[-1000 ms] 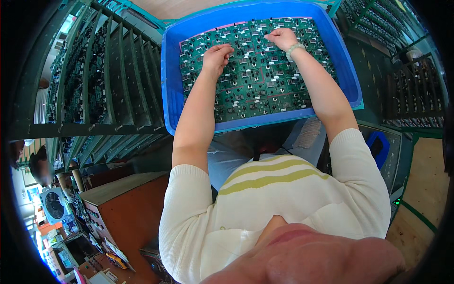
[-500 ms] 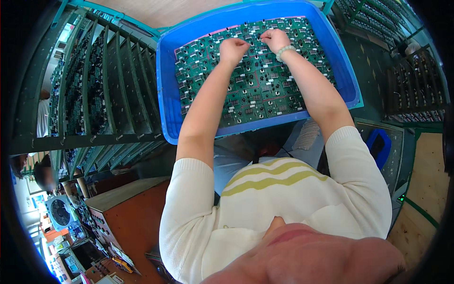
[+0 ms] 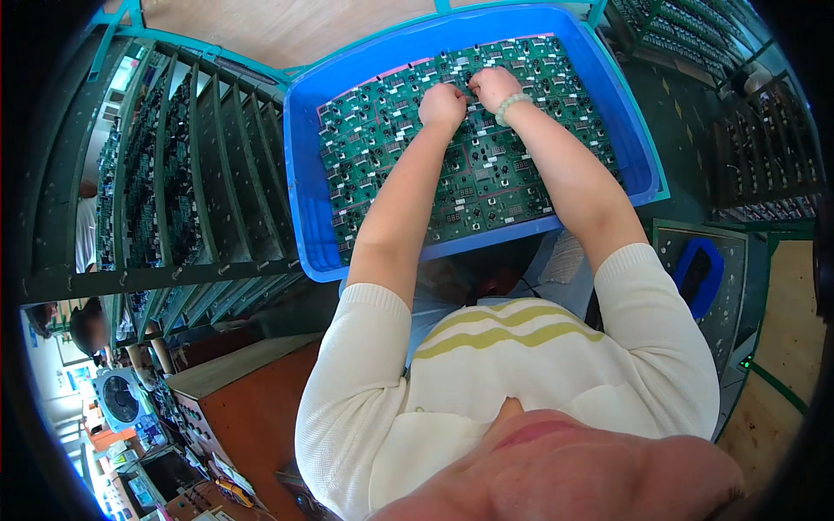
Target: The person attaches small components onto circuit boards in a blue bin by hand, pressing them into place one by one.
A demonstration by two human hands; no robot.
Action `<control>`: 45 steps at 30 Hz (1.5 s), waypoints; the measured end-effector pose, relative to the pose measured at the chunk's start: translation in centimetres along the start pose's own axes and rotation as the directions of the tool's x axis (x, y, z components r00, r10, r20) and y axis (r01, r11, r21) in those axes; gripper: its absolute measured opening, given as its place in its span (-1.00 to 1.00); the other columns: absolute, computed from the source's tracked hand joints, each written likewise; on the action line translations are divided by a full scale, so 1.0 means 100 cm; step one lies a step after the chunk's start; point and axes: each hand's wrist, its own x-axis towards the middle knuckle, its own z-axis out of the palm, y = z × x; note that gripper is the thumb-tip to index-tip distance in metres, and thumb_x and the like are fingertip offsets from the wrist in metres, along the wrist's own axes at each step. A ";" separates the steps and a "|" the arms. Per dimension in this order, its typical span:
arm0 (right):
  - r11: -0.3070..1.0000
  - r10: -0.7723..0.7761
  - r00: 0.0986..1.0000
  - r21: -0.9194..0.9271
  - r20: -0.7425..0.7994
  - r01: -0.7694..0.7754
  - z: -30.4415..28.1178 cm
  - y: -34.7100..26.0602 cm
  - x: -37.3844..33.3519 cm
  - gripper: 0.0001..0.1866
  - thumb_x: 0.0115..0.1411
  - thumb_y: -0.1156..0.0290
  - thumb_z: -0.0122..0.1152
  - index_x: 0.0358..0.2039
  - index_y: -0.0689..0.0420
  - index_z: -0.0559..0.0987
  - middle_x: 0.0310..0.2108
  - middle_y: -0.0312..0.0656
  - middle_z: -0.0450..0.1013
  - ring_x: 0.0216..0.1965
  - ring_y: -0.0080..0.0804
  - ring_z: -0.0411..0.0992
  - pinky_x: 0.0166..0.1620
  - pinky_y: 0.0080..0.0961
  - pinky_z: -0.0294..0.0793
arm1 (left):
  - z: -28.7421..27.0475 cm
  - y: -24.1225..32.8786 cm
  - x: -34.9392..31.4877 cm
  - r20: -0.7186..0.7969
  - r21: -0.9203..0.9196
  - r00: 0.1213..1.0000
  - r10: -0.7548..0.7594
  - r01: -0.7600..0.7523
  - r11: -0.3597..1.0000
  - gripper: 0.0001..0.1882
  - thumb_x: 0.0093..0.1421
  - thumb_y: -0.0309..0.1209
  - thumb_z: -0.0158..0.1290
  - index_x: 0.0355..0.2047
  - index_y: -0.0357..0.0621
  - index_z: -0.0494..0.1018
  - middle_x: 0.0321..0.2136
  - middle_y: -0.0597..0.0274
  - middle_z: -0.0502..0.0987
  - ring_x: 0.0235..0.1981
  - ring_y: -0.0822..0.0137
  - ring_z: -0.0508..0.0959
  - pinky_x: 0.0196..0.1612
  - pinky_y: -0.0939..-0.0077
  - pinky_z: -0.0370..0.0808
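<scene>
A large blue plastic bin (image 3: 304, 217) stands in front of me, its bottom covered by rows of green circuit boards (image 3: 486, 204) with black knobs, small displays and white connectors. Over the far middle of the boards is my left hand (image 3: 443, 106), fingers curled in and closed. Close by on its right, my right hand (image 3: 497, 89) is also closed, thumb and fingertips pinched together low over the boards. A beaded bracelet (image 3: 511, 108) circles the right wrist. Whatever the fingertips hold is too small or hidden to make out.
A dark green slotted rack (image 3: 204, 165) holding upright boards stands at the left; another loaded rack (image 3: 764, 152) is at the right. A brown cabinet (image 3: 261, 408) stands lower left, with a fan (image 3: 122, 398) and another person beyond. A blue-rimmed container (image 3: 698, 276) lies at the right.
Both hands have come a little nearer to me over the boards. The left has shifted right and the right slightly left. The whole view has shifted slightly.
</scene>
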 end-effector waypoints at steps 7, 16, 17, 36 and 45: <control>0.996 0.053 0.987 0.064 0.153 -0.064 -0.010 -0.004 0.001 -0.80 -0.06 0.44 0.02 -0.41 0.02 0.57 -0.35 -0.10 0.45 -0.26 -0.20 0.41 -0.19 -0.31 0.39 | 0.002 -0.006 0.002 -0.012 0.006 1.000 0.026 -0.025 1.000 -0.82 -0.11 -0.25 0.10 -0.51 -0.01 0.54 -0.49 0.12 0.52 -0.41 0.15 0.52 -0.30 0.32 0.44; 0.999 0.030 0.986 0.018 0.166 -0.034 -0.003 0.003 0.005 -0.78 -0.08 0.45 0.02 -0.38 0.04 0.56 -0.34 -0.08 0.45 -0.27 -0.18 0.41 -0.21 -0.30 0.40 | 0.002 -0.009 0.001 0.002 -0.009 0.998 0.058 -0.058 0.998 -0.81 -0.11 -0.25 0.09 -0.48 -0.03 0.54 -0.49 0.09 0.52 -0.39 0.12 0.51 -0.27 0.31 0.44; 0.999 0.034 0.985 0.026 0.169 -0.039 -0.003 0.003 0.006 -0.79 -0.08 0.46 0.03 -0.39 0.04 0.56 -0.35 -0.09 0.45 -0.27 -0.18 0.41 -0.21 -0.30 0.40 | 0.004 -0.011 0.003 0.001 -0.010 0.998 0.057 -0.057 0.998 -0.81 -0.11 -0.25 0.09 -0.48 -0.03 0.54 -0.49 0.09 0.52 -0.39 0.12 0.51 -0.27 0.31 0.44; 0.546 -0.315 0.942 0.834 0.111 0.084 -0.037 -0.047 -0.005 -0.78 0.01 0.38 0.17 -0.32 0.18 0.52 -0.40 -0.27 0.48 -0.36 -0.61 0.40 -0.27 -0.64 0.39 | -0.080 -0.026 -0.028 0.489 -0.867 0.862 0.131 0.465 0.180 -0.78 0.20 -0.32 -0.14 -0.28 -0.24 0.29 -0.60 0.39 0.28 -0.70 0.63 0.17 -0.77 0.81 0.02; 0.544 -0.077 0.992 0.838 0.098 -0.041 -0.054 -0.059 -0.007 -0.81 0.00 0.40 0.15 -0.33 0.15 0.53 -0.43 -0.29 0.48 -0.42 -0.59 0.42 -0.32 -0.64 0.41 | -0.099 -0.049 -0.039 0.479 -0.877 0.877 -0.031 0.478 -0.036 -0.74 0.19 -0.28 -0.14 -0.26 -0.26 0.26 -0.60 0.29 0.28 -0.68 0.58 0.17 -0.74 0.79 0.04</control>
